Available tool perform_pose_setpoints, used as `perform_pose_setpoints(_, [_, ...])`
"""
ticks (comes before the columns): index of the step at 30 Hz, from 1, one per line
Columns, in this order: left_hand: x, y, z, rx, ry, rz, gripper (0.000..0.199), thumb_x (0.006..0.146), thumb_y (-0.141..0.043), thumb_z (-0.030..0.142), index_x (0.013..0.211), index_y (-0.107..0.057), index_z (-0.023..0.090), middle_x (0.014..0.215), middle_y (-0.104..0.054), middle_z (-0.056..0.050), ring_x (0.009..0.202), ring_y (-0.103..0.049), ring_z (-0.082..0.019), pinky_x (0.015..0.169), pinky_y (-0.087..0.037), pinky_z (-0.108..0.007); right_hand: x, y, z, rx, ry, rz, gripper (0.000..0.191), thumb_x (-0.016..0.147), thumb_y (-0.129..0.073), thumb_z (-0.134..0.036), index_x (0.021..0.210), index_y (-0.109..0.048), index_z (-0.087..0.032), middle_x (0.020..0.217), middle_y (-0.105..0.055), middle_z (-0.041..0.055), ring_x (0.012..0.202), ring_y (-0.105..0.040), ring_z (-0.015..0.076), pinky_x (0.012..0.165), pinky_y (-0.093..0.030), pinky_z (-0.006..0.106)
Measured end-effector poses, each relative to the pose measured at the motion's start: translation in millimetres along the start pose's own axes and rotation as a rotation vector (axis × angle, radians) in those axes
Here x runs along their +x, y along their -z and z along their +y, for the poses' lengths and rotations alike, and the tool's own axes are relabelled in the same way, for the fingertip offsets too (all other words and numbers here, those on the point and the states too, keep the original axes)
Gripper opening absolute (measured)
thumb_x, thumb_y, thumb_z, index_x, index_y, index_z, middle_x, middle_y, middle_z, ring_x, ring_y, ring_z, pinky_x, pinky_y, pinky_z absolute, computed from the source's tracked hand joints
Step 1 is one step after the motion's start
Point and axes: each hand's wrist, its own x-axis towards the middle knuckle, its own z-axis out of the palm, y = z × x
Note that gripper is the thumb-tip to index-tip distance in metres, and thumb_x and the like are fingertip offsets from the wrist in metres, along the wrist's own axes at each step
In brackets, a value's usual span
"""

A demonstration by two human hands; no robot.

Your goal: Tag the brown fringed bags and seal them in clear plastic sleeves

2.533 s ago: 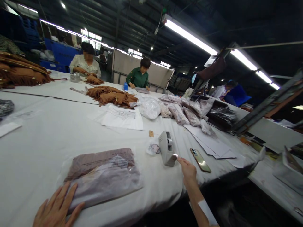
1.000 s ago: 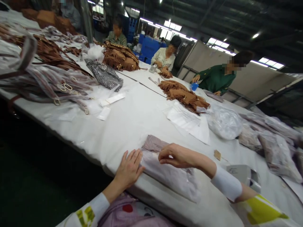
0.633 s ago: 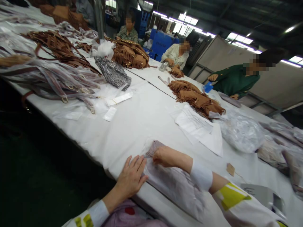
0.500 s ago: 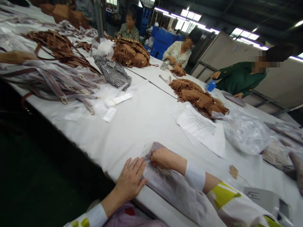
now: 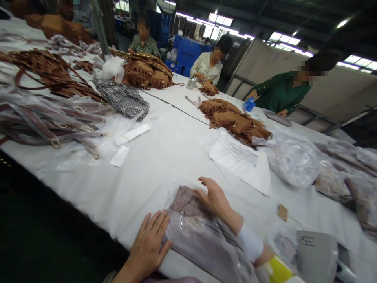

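A greyish-mauve item in a clear plastic bag (image 5: 203,239) lies along the near edge of the white table (image 5: 159,157). My left hand (image 5: 150,239) rests flat at the bag's left edge, its fingers stretched out and holding nothing. Over the bag's upper right side is my right hand (image 5: 214,196), with thumb and fingers apart and nothing between them. The gathered top of the mauve item shows between the two hands.
Printed papers (image 5: 238,157), brown fringed pieces (image 5: 235,122) and a crumpled plastic bag (image 5: 291,161) lie beyond. Wrapped straps (image 5: 53,122) are heaped at left. A grey device (image 5: 316,251) and a tag (image 5: 282,212) sit at right. Several people are across the table.
My right hand has lifted off the bag's top and opened from a closed grip. My left hand remains flat at the bag's edge. The view has shifted to the right.
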Motion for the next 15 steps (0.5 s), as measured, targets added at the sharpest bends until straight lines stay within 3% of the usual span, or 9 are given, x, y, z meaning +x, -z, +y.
perform_pose_setpoints(3, [-1.1, -3.1, -0.5, 0.013, -0.014, 0.005, 0.060, 0.090, -0.048, 0.039, 0.142, -0.036, 0.014, 0.143, -0.047, -0.011, 0.133, -0.039, -0.027, 0.113, -0.025, -0.046, -45.2, -18.3, -25.3, 0.100, 0.270, -0.002, 0.064, 0.080, -0.061, -0.058, 0.134, -0.045, -0.028, 0.139, -0.048, 0.0099, 0.129, -0.041, 0.0295, 0.107, -0.030, 0.050])
perform_pose_setpoints(5, [-2.8, -4.1, -0.5, 0.007, -0.022, 0.010, 0.061, 0.089, -0.050, 0.039, 0.143, -0.035, 0.013, 0.143, -0.048, -0.012, 0.133, -0.040, -0.027, 0.114, -0.024, -0.047, -67.1, -30.1, -25.1, 0.100, 0.287, 0.009, 0.064, 0.081, -0.059, -0.060, 0.136, -0.043, -0.032, 0.145, -0.043, 0.0078, 0.134, -0.034, 0.0318, 0.108, -0.025, 0.058])
perform_pose_setpoints(8, [-6.7, -5.0, 0.3, -0.041, -0.020, 0.012, 0.062, 0.089, -0.051, 0.037, 0.144, -0.032, 0.016, 0.143, -0.048, -0.012, 0.132, -0.041, -0.027, 0.114, -0.024, -0.047, -95.6, -35.5, 17.8, 0.089, -0.109, 0.278, 0.055, 0.089, -0.049, -0.052, 0.134, -0.047, -0.021, 0.141, -0.046, 0.0155, 0.132, -0.037, 0.0335, 0.106, -0.028, 0.060])
perform_pose_setpoints(10, [-6.9, -6.2, 1.1, -0.106, 0.036, 0.018, 0.063, 0.089, -0.050, 0.036, 0.146, -0.029, 0.018, 0.145, -0.045, -0.012, 0.132, -0.041, -0.027, 0.112, -0.028, -0.047, -122.2, -34.7, 57.7, 0.151, -0.392, 0.481, 0.059, 0.087, -0.046, -0.055, 0.127, -0.053, -0.012, 0.129, -0.055, 0.0207, 0.123, -0.047, 0.0326, 0.102, -0.037, 0.054])
perform_pose_setpoints(12, [-1.1, -8.6, 2.5, -0.200, 0.191, 0.051, 0.066, 0.090, -0.049, 0.038, 0.147, -0.023, 0.020, 0.147, -0.041, -0.015, 0.130, -0.045, -0.028, 0.106, -0.037, -0.048, -153.6, -37.2, 85.8, 0.276, -0.636, 0.500, 0.065, 0.083, -0.047, -0.059, 0.124, -0.053, -0.009, 0.118, -0.061, 0.0207, 0.112, -0.057, 0.0309, 0.096, -0.044, 0.048])
perform_pose_setpoints(15, [21.6, -12.8, 6.8, -0.344, 0.454, 0.088, 0.076, 0.088, -0.049, 0.046, 0.149, -0.013, 0.018, 0.143, -0.042, -0.019, 0.120, -0.053, -0.031, 0.096, -0.045, -0.050, -189.7, -50.0, 91.6, 0.518, -0.908, 0.359, 0.073, 0.074, -0.050, -0.063, 0.123, -0.054, -0.009, 0.105, -0.068, 0.0187, 0.098, -0.065, 0.0304, 0.087, -0.051, 0.044])
